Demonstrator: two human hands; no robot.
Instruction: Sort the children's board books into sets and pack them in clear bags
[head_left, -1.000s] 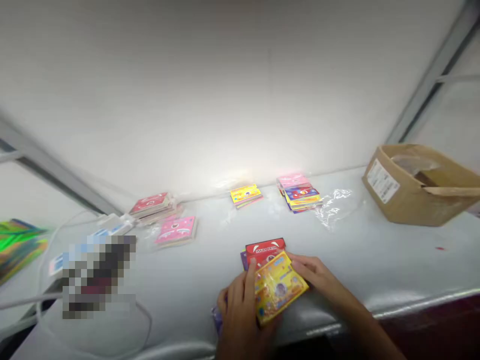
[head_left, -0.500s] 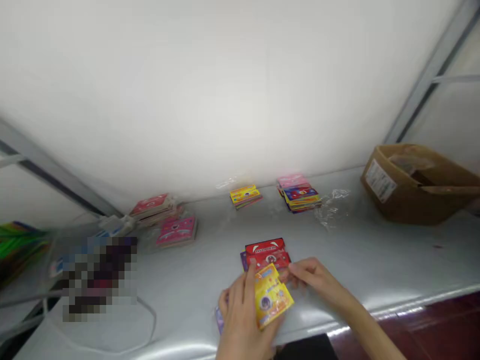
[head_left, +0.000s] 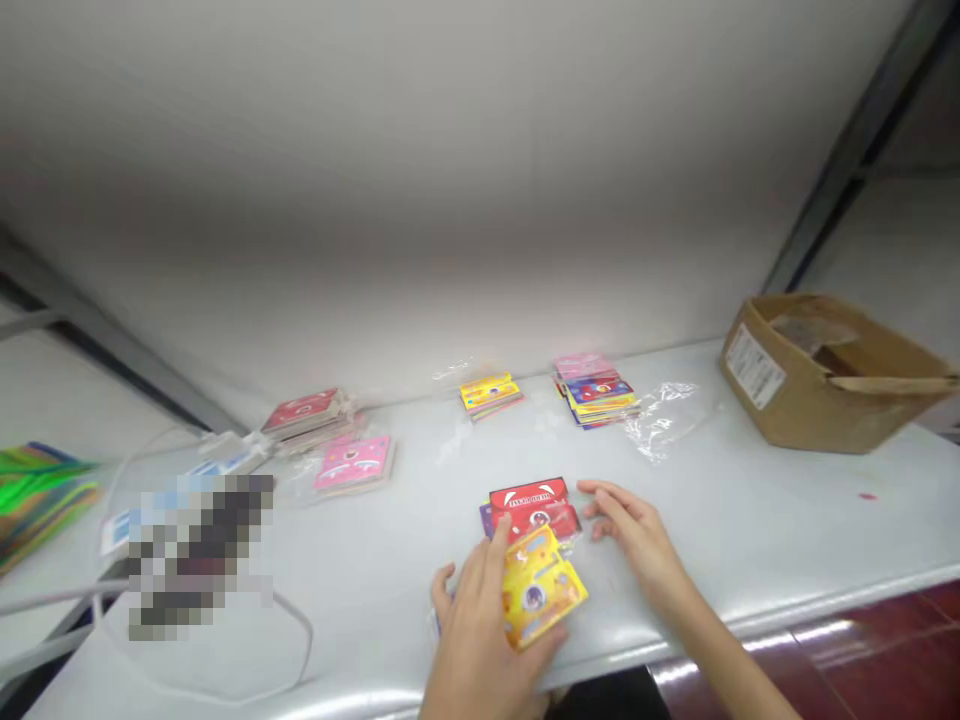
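Near the table's front edge, my left hand [head_left: 480, 620] grips a yellow card packet [head_left: 538, 590] between thumb and fingers. A bit of something purple shows behind that hand, mostly hidden. Just beyond the yellow packet, a red packet [head_left: 534, 502] lies on the table with a purple one under its left side; my left index fingertip reaches its lower edge. My right hand [head_left: 626, 530] is beside the red packet on the right, its fingers apart and nothing in them.
Card stacks stand along the back: red [head_left: 304, 410], pink [head_left: 354, 463], yellow [head_left: 489, 393] and mixed [head_left: 598, 390]. Clear plastic film [head_left: 664, 420] lies beside the mixed stack. An open cardboard box [head_left: 832, 390] is at the right; a white cable [head_left: 300, 625] at the left.
My right hand has let go near the packets' right edge, moved slightly up and spread its fingers. My left hand still holds the yellow packet. The wall looks darker.
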